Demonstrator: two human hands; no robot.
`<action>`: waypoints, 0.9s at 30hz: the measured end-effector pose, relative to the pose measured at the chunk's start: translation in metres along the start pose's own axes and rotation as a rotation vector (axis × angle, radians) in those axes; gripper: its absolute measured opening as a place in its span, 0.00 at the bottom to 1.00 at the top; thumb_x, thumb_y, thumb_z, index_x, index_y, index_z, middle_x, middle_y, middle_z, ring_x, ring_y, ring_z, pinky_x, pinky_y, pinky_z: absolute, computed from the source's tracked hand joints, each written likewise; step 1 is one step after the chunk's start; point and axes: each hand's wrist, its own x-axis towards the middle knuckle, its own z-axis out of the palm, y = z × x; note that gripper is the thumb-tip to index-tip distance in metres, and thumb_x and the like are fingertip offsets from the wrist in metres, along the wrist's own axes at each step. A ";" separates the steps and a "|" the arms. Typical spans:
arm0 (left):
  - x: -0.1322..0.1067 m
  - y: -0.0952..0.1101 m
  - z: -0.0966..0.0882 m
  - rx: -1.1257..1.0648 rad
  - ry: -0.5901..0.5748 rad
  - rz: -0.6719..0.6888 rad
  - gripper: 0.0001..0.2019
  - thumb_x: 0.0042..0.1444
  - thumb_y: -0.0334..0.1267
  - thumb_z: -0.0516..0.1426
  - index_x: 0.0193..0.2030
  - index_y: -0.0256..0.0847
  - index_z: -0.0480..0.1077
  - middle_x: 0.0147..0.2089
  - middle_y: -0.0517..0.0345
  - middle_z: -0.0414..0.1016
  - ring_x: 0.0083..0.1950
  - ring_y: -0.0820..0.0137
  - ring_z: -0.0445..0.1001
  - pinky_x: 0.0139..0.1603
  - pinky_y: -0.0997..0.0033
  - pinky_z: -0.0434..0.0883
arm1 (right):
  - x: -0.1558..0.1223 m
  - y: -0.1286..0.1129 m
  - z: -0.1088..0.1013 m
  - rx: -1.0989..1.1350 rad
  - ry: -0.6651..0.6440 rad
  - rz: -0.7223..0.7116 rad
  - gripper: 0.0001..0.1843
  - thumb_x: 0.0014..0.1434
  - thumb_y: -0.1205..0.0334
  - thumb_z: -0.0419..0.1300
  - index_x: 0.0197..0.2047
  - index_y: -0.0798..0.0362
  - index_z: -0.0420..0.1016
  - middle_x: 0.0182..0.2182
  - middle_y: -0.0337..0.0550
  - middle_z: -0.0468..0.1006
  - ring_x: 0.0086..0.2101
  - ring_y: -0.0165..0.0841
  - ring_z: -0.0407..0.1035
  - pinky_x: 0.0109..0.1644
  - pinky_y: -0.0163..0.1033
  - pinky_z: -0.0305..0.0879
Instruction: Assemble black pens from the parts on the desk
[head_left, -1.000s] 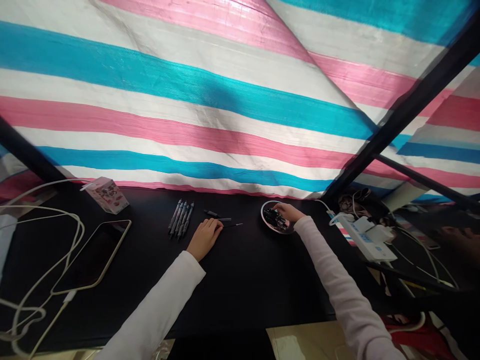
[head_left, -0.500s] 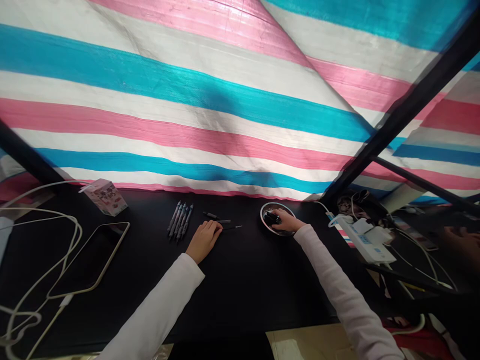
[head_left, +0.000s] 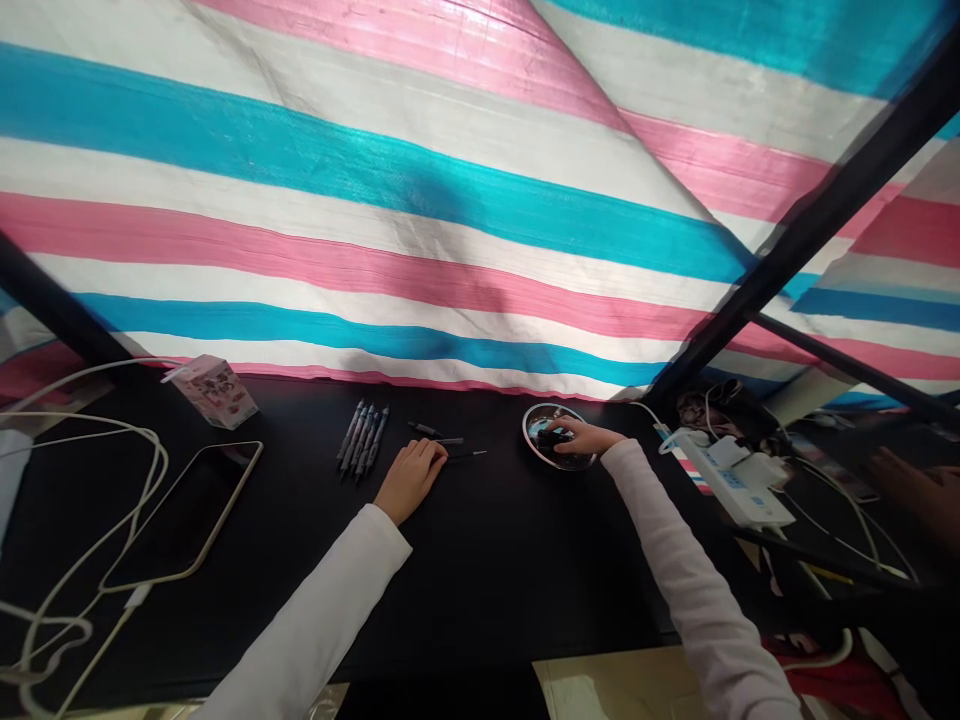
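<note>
My left hand (head_left: 409, 477) rests on the black table with its fingers curled, pinching a thin pen refill (head_left: 466, 455) that points right. Just behind it lie small dark pen parts (head_left: 433, 433). A row of several grey pens (head_left: 364, 439) lies to the hand's left. My right hand (head_left: 588, 437) reaches into a round shiny dish (head_left: 535, 423) holding small dark pieces, with its fingers bent down onto them. What the fingers grip there is too small to make out.
A tablet (head_left: 184, 514) with a white cable (head_left: 82, 520) lies at the left, a small printed carton (head_left: 212, 389) behind it. A white power strip (head_left: 731, 477) with plugs sits at the right. A striped tarp (head_left: 420, 220) rises behind the table. Another person's hand (head_left: 922, 490) shows at the far right.
My right hand has shifted a little within the dish, from its right side toward the middle. My left hand has stayed put.
</note>
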 end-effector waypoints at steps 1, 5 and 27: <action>0.000 0.000 0.000 0.002 -0.002 -0.003 0.09 0.64 0.38 0.45 0.38 0.41 0.64 0.37 0.56 0.68 0.39 0.65 0.65 0.42 0.65 0.62 | 0.000 0.001 -0.002 0.033 0.003 -0.002 0.19 0.49 0.65 0.59 0.47 0.50 0.71 0.47 0.44 0.70 0.44 0.36 0.67 0.49 0.40 0.63; 0.001 0.001 -0.001 -0.003 -0.003 -0.007 0.09 0.63 0.38 0.45 0.37 0.41 0.64 0.37 0.56 0.67 0.39 0.66 0.66 0.43 0.65 0.62 | 0.011 0.005 -0.001 0.064 0.208 -0.059 0.15 0.52 0.71 0.53 0.43 0.55 0.72 0.40 0.46 0.75 0.40 0.34 0.69 0.47 0.40 0.64; 0.001 0.001 0.000 0.029 -0.019 -0.005 0.08 0.63 0.37 0.46 0.38 0.41 0.64 0.37 0.56 0.67 0.39 0.65 0.64 0.41 0.65 0.61 | 0.011 0.007 0.010 -0.006 0.276 -0.049 0.04 0.54 0.65 0.50 0.34 0.53 0.62 0.28 0.39 0.70 0.29 0.30 0.64 0.36 0.36 0.61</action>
